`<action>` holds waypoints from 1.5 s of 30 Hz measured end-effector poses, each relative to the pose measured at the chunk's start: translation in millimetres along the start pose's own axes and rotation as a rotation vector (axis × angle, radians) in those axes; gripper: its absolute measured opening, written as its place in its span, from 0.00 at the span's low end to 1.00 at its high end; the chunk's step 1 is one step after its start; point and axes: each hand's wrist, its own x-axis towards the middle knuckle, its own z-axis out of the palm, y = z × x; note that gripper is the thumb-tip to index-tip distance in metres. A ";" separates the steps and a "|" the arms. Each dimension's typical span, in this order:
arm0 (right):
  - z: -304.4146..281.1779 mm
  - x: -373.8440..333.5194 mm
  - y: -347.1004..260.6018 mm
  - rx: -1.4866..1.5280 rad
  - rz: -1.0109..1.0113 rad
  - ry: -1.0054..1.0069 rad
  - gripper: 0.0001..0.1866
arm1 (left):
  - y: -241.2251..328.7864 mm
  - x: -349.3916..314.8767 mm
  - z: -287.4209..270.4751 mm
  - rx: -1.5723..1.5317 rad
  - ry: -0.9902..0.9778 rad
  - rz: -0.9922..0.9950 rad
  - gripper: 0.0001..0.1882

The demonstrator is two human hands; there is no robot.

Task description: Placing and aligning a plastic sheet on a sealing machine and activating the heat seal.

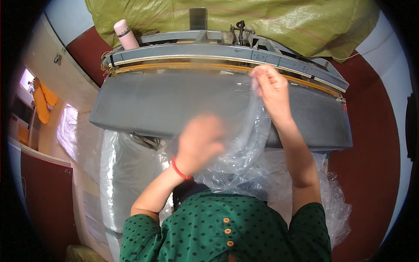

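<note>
Clear plastic film (257, 126) hangs in folds from my right hand (274, 91), whose fingers are closed on its upper edge. That hand is raised over the far side of a long grey padded surface (139, 98), close to a yellow strip (174, 65). My left hand (198, 142), with a red cord at the wrist, is smeared by motion over the near edge of the padded surface. It is beside the film; whether it touches the film is unclear. More of the film lies bunched against my green dotted top.
Behind the padding runs a grey metal frame (187, 51) with a dark clamp-like fitting (240, 32). A pink bottle (125, 36) stands at its left end. Green-yellow sheeting (283, 22) covers the back. A roll of clear plastic (114, 183) is below left, and a doorway opens at far left.
</note>
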 end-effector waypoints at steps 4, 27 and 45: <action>-22.0 -6.1 -19.3 -0.126 -0.179 0.117 0.09 | -36.7 0.5 3.4 -0.710 -0.190 -0.618 0.14; -436.7 -127.1 127.3 -1.403 0.442 0.857 0.21 | -257.9 -97.8 -192.8 0.639 0.123 -0.972 0.24; -410.4 -125.3 122.4 -1.739 0.816 0.893 0.17 | -226.9 -3.6 -76.3 -0.109 0.429 -0.683 0.15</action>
